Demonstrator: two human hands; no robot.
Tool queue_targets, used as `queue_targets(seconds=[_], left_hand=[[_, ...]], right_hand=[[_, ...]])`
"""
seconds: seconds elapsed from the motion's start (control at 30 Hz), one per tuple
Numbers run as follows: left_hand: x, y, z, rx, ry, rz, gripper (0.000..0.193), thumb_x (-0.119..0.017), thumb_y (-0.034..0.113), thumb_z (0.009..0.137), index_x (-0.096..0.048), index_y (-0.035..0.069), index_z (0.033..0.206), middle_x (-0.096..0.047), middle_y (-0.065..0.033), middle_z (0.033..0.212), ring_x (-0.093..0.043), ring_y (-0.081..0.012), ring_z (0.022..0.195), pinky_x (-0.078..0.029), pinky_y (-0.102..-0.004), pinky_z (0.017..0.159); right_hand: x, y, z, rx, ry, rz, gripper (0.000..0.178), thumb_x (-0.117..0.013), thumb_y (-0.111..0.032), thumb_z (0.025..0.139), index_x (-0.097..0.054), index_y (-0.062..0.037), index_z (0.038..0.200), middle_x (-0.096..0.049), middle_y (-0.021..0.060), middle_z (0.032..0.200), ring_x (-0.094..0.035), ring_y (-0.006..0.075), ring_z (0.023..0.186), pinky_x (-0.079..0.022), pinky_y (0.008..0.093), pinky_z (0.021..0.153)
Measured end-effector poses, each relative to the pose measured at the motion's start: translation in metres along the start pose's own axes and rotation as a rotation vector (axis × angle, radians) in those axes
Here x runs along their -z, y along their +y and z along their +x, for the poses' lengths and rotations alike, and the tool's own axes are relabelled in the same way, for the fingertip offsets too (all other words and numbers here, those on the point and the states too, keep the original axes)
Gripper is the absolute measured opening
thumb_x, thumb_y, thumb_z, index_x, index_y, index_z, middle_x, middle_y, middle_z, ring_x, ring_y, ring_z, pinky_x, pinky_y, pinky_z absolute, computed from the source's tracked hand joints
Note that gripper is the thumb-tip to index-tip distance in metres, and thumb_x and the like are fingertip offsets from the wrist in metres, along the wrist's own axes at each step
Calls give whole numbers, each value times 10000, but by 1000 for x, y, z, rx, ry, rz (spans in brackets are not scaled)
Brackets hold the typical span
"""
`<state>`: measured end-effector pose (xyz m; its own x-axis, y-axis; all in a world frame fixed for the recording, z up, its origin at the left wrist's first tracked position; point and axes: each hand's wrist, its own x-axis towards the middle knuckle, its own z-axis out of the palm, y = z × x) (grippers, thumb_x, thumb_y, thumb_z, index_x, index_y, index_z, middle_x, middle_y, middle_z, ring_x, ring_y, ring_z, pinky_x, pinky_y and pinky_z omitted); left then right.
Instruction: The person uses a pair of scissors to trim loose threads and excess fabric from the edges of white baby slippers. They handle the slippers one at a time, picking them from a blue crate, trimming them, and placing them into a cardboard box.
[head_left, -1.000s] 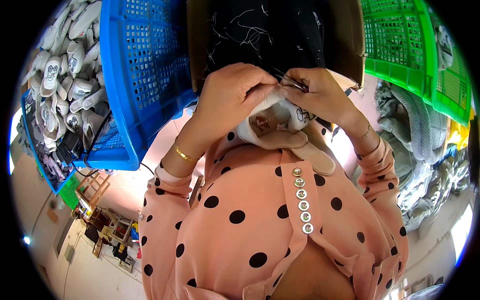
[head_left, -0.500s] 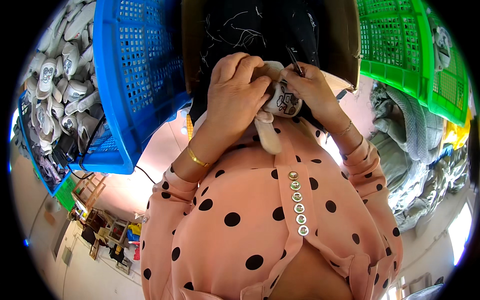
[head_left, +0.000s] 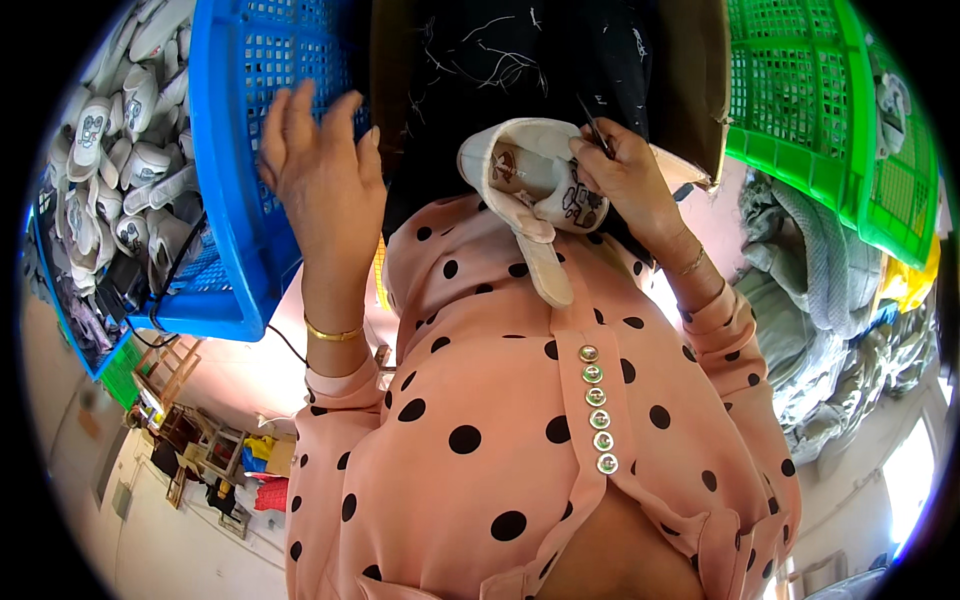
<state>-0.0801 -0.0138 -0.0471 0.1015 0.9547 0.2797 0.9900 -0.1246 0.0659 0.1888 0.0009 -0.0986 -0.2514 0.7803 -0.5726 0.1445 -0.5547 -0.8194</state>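
My right hand (head_left: 628, 172) grips a small white cloth shoe (head_left: 522, 135) by its toe end. The shoe lies tilted over my lap, its opening showing, with a dark printed pattern on the toe and a brownish print inside. A pale strap or tongue hangs from it toward my shirt. Between the same fingers sits a slim dark pointed tool (head_left: 598, 135); its exact kind is hard to make out. My left hand (head_left: 325, 170) is off the shoe, fingers spread and slightly blurred, in front of the wall of the blue basket (head_left: 225, 180).
Many similar white shoes (head_left: 90, 135) are heaped at the far left, beside the blue basket. A green basket (head_left: 800, 120) stands at the right, above grey fabric bundles (head_left: 800, 260). Loose threads cling to my dark trousers (head_left: 490, 50). A cardboard edge (head_left: 690, 165) is beside my right hand.
My left hand has let go of the shoe and moved left to the blue basket, fingers spreading. The shoe's opening now shows. My right hand keeps its hold and has barely moved.
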Motion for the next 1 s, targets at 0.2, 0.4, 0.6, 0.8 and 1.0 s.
queue_targets(seconds=[0.2,0.4,0.6,0.8,1.0], left_hand=[[-1,50,-10,-147,-67,-503,156,-743,176,781,-742,117,925,-574,-95,1314,-487,-315,1242,-399,-433,1031],[-37,64,-26,-21,-188,-485,204,-755,125,700,-753,134,904,-558,-110,1357,-466,-325,1284,-393,-431,1050],[-53,73,-25,-4,-119,-497,197,-785,159,683,-780,175,879,-577,-49,1320,-479,-279,1256,-370,-409,1045],[-61,76,-22,-9,-74,-511,149,-792,162,686,-792,166,835,-618,-10,1244,-497,-258,1216,-363,-408,1024],[-70,74,-24,-35,-44,-570,112,-778,170,694,-792,149,803,-641,-19,1174,-495,-245,1199,-326,-433,1051]], right_hand=[[-8,3,2,77,-21,2,196,-590,-207,989,-596,-15,948,-522,-23,704,-468,27,642,-423,193,589],[-34,31,3,189,153,145,231,-558,-233,1016,-584,-14,948,-486,-36,682,-446,20,630,-409,179,577],[-21,21,-2,217,214,-162,275,-571,-267,999,-573,6,971,-607,70,696,-556,120,559,-447,259,540],[12,-17,-33,620,205,-1088,352,-627,-401,927,-557,-59,876,-613,103,644,-636,296,593,-490,378,523],[6,-46,-34,758,-10,-1681,369,-622,-412,912,-539,-79,776,-578,49,571,-617,202,520,-454,299,480]])
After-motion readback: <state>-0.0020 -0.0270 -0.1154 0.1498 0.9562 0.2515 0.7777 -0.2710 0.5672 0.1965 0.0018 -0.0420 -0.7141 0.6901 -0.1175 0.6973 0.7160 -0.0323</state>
